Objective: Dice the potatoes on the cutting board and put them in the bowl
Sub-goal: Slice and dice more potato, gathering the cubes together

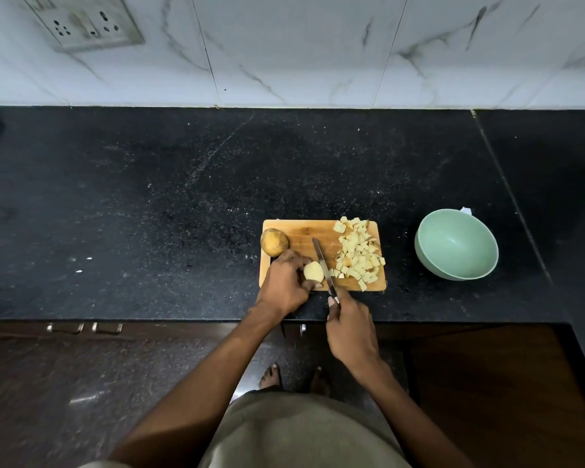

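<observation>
A wooden cutting board (304,231) lies on the black counter. My left hand (286,285) holds a cut potato piece (313,271) down on the board's near edge. My right hand (352,329) grips the handle of a knife (322,261), whose blade stands against the right side of that piece. A whole unpeeled potato (274,242) sits at the board's far left corner. Several pale potato cubes (358,251) are heaped on the right half of the board. The pale green bowl (456,244) stands to the right of the board with nothing in it.
The black stone counter (149,214) stretches far to the left and behind the board. A white marble-look wall with a socket plate (85,23) stands at the back. The counter's front edge runs just under my hands, with cabinet handles (85,328) below.
</observation>
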